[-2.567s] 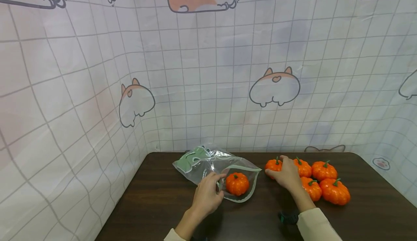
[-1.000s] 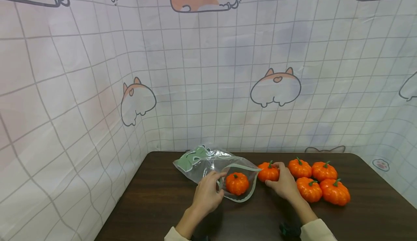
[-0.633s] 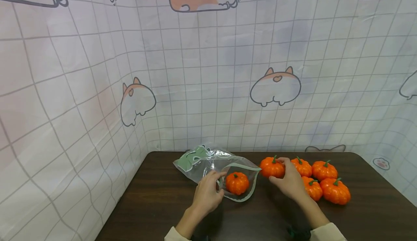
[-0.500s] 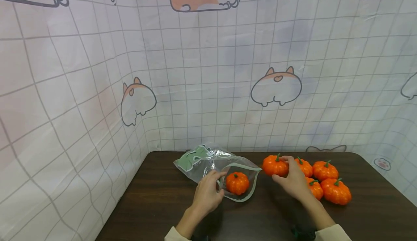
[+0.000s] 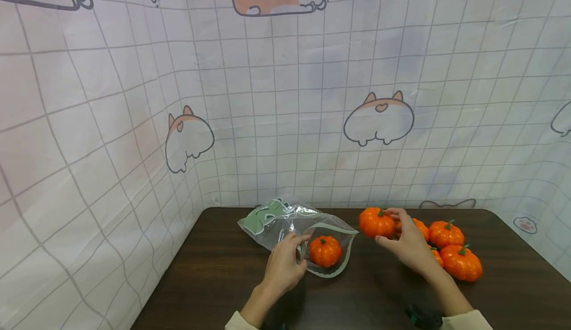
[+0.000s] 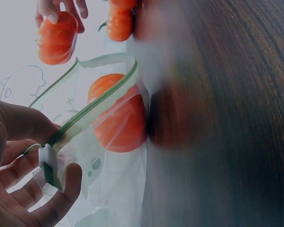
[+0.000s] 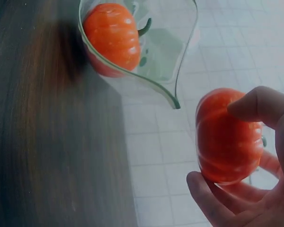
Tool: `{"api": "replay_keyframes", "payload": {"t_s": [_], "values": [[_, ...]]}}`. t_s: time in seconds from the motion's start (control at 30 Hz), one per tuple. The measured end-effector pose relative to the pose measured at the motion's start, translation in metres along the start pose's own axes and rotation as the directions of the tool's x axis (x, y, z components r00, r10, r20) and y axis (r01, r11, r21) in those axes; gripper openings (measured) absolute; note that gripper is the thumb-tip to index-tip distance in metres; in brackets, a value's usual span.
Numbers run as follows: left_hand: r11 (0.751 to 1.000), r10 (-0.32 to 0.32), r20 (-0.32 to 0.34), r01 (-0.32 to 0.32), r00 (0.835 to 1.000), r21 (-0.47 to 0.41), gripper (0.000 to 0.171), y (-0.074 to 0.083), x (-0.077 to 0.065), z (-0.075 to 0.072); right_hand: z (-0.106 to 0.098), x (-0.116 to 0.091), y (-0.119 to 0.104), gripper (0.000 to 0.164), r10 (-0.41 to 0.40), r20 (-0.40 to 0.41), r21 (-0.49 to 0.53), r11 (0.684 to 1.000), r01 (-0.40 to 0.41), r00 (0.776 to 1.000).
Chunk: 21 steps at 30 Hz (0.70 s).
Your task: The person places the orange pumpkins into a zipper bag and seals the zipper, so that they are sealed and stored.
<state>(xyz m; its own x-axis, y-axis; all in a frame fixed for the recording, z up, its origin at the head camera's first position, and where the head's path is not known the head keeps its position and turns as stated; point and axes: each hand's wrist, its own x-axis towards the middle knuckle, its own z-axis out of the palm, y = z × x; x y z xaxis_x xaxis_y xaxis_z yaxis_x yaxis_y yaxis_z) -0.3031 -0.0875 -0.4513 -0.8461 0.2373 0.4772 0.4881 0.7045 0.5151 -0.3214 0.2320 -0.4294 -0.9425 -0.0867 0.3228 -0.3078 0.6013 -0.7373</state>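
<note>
The crinkled clear plastic bag (image 5: 285,226), green-edged at its gaping mouth, lies on the dark wood-grained table (image 5: 209,270); the left hand (image 5: 284,265) pinches its rim beside one bagged pumpkin (image 5: 324,251). Right of it, above the table, the right hand (image 5: 408,243) grips a raised pumpkin (image 5: 376,222): squat, glossy, ribbed, orange, green-stemmed, near the clustered pumpkins (image 5: 461,263) farther right.

Over the past second, the right grip (image 5: 408,243) has lifted its pumpkin (image 5: 376,222) off the worktop (image 5: 214,265) and rightward from the bag (image 5: 294,221).
</note>
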Motion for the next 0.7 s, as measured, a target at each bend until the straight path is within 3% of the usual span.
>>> {"api": "replay_keyframes", "payload": {"t_s": [0.7], "values": [[0.999, 0.006, -0.002, -0.006, 1.0, -0.039, 0.064, -0.0043, 0.0026, 0.0019, 0.0028, 0.0022, -0.001, 0.066, -0.106, 0.137, 0.122, 0.988, 0.09, 0.985]]}}
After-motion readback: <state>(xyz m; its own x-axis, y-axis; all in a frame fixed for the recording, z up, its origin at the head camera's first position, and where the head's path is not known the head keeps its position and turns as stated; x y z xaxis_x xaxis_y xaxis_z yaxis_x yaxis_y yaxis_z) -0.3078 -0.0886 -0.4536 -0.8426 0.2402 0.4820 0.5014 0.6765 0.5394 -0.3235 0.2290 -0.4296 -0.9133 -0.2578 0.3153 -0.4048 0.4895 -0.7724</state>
